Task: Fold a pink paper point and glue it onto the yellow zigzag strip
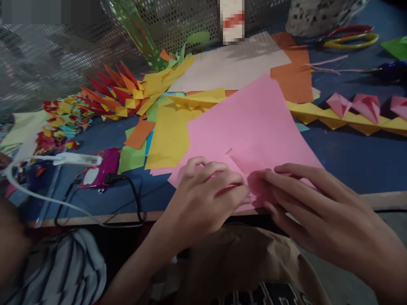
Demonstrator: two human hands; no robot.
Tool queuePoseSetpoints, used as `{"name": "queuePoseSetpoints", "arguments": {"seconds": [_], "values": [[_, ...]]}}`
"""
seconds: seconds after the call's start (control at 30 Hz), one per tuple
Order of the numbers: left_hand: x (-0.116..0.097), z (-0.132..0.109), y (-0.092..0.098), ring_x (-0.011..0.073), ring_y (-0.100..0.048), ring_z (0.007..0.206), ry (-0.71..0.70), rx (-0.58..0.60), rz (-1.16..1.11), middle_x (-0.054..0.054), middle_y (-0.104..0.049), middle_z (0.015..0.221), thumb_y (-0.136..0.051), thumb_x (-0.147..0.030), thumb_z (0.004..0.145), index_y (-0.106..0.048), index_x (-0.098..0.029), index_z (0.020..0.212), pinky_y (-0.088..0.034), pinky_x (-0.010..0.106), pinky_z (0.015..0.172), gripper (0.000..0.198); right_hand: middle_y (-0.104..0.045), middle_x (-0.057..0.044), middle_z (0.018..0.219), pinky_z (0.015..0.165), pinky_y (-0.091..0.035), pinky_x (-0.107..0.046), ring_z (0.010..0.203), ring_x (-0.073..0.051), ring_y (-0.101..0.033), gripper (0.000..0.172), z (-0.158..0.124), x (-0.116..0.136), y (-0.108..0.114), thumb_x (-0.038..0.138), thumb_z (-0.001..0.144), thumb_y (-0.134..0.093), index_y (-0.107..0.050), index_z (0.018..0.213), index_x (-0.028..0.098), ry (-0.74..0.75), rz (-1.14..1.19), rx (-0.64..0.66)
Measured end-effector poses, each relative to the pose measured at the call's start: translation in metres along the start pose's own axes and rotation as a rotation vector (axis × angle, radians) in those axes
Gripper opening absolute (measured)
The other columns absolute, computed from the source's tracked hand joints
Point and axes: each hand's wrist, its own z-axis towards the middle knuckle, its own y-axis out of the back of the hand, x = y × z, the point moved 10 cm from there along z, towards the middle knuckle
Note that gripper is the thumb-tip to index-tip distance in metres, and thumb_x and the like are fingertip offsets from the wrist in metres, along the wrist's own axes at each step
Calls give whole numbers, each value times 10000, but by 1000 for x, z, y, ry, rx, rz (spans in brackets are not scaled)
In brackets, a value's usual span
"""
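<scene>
From where I stand, the folded pink piece lies at one o'clock from the middle of the left hand and at ten o'clock from that of the right hand. The left hand's fingers are curled over it, grasping it; the right hand stretches its fingers in close beside, but I can't tell whether they pinch any paper. Those fingers hide much of the piece. Under it, reaching out to twelve o'clock, large pink paper overlaps a yellow sheet at ten. Taking the piece as the clock's centre, a purple box with cords sits at nine on the blue surface, spiky red and orange paper at ten, a pale sheet at twelve, and an orange sheet at one. A zigzag yellow strip runs across at two, pink folded shapes beside it.
</scene>
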Motion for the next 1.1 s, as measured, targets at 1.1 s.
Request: {"name": "queuePoseSetpoints", "arguments": {"seconds": [1.1], "values": [[21, 16, -9, 153, -639, 1104, 369, 56, -166, -12, -712, 1194, -681, -188, 1059, -697, -226, 1138, -496, 338, 972, 88, -759, 20, 1400, 1090, -564, -473, 1267, -253, -705, 349, -9, -4, 0, 109, 970, -717, -763, 1274, 273, -115, 245, -59]]}}
